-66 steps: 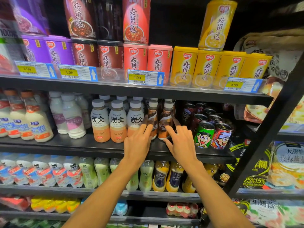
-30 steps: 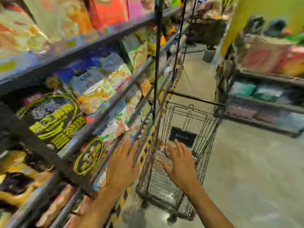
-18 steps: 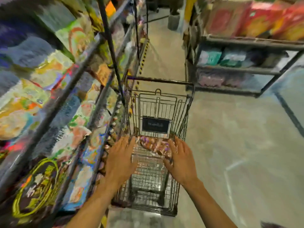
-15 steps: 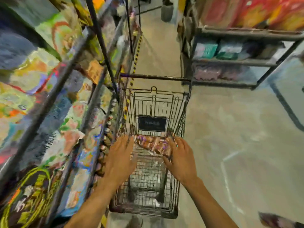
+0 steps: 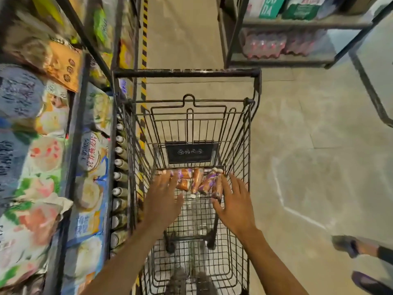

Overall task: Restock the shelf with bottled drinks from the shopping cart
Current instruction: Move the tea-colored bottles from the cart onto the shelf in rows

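A black wire shopping cart [image 5: 187,73] stands in the aisle right below me. Several small brown bottled drinks [image 5: 196,180] with purple labels lie on their sides at the far end of its basket. My left hand [image 5: 162,199] reaches into the cart with fingers spread, its fingertips at the leftmost bottles. My right hand [image 5: 235,202] is spread too, fingertips beside the rightmost bottle. Neither hand holds anything. The drinks shelf I was at is out of view.
A shelf unit [image 5: 78,128] packed with snack bags and a row of bottle tops runs along the cart's left side. Another rack [image 5: 276,58] with bottle packs stands across the aisle. Another person's feet [image 5: 361,250] are at the lower right on the concrete floor.
I turned from the drinks shelf to the cart. Both hands left the shelved bottles and came down into the basket, close to the lying bottles.
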`<move>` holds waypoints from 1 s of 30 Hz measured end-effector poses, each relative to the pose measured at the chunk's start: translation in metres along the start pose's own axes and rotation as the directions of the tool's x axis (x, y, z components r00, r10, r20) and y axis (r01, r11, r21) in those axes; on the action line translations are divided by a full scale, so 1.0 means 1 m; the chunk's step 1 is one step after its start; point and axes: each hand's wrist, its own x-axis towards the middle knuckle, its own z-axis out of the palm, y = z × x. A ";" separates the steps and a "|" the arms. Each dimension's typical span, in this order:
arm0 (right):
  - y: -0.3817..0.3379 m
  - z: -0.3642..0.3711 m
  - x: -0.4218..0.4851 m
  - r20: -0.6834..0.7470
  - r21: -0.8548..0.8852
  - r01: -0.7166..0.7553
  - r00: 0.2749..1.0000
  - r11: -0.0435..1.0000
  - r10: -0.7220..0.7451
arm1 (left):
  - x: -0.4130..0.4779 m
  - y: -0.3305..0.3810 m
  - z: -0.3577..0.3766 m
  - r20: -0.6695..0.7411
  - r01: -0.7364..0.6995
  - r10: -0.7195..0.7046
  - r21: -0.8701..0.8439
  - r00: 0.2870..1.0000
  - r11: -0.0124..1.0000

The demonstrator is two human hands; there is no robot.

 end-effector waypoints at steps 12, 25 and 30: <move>0.053 0.194 0.135 0.193 0.126 -0.131 0.976 0.983 0.106 | 0.123 -0.051 0.191 0.231 0.352 -0.319 -0.116 0.919 0.929; 0.052 0.293 0.230 0.250 0.058 -0.191 0.953 0.980 0.171 | 0.184 -0.079 0.316 0.408 0.710 -0.708 -0.679 0.576 0.186; 0.043 0.295 0.238 0.238 0.150 -0.338 0.925 0.929 0.298 | 0.169 -0.086 0.323 0.422 0.681 -0.713 -0.725 0.560 0.105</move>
